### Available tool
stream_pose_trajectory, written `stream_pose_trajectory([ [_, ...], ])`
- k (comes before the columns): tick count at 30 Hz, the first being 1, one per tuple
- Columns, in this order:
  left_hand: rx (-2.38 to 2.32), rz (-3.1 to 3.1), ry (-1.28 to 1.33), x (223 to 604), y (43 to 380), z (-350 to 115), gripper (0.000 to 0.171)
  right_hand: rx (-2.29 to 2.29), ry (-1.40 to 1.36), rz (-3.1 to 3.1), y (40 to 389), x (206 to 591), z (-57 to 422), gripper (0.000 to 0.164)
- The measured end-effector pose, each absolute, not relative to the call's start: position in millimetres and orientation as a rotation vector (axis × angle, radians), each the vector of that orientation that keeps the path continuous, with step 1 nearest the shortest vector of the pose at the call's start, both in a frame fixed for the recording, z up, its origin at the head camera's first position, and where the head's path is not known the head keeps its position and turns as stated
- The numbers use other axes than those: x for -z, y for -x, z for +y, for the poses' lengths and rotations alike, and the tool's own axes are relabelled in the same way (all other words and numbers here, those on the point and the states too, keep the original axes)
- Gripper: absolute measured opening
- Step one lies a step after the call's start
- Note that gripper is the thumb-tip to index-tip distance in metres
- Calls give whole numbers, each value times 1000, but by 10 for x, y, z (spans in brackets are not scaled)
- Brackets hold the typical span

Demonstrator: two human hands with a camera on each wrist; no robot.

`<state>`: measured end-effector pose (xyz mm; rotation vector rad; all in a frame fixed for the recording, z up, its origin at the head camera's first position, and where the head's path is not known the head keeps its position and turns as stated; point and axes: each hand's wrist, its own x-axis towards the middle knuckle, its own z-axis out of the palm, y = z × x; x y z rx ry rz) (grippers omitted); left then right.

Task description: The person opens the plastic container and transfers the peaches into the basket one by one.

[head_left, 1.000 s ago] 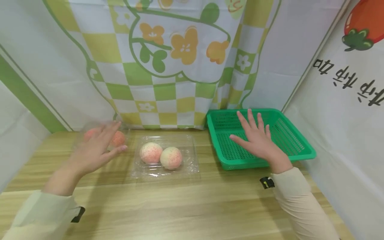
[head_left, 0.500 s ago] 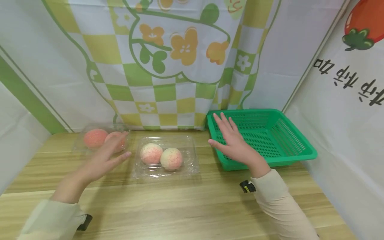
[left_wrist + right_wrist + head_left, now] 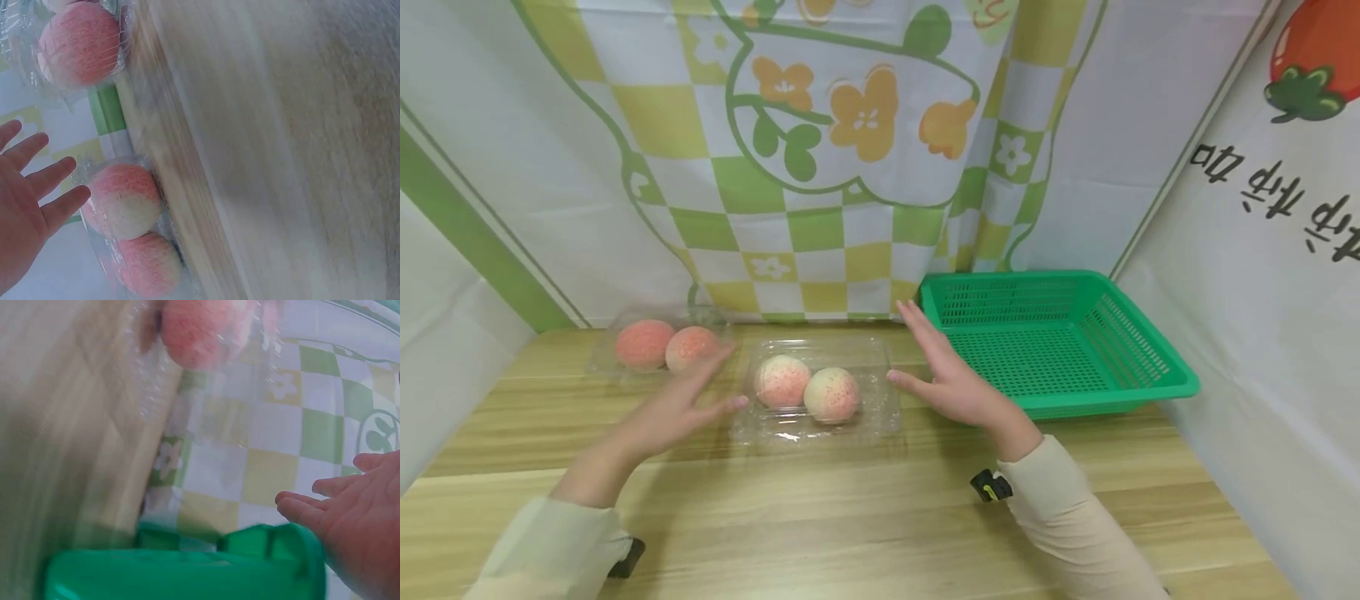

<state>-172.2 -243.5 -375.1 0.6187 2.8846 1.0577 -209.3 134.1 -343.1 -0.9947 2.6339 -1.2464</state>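
Two pale pink-and-cream peaches lie in a clear plastic box in the middle of the table. My left hand, fingers straight and slightly blurred, hovers left of this box. Behind that hand a second clear box holds two redder peaches. On the other side, my right hand is held with straight fingers between the middle box and a green basket, its thumb tip near the box's right edge. Neither hand grips anything. In the left wrist view, spread fingers show beside the boxed peaches.
The green plastic basket has slotted walls and stands at the table's back right. A checked curtain hangs along the back edge. White cloth walls close in both sides. Bare wooden table stretches in front of the boxes.
My right hand has moved left from over the green basket toward the middle box. My left hand has come right and nearer, off the left box toward the middle one. Boxes and basket stay put.
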Motion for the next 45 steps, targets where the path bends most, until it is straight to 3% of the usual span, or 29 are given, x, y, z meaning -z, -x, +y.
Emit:
stream_pose_trajectory([
  [15,-974,2879,-561,3821,1716,-2376,95,1260,855,2552,1979,3660,1154,93],
  [32,-986,2803,-504,3912,1747,-2371,97,1382,593,2356,2072,4007,1124,119],
  [45,-1050,2705,-596,4002,1754,-2405,123,1291,727,2274,2164,4154,1167,134],
])
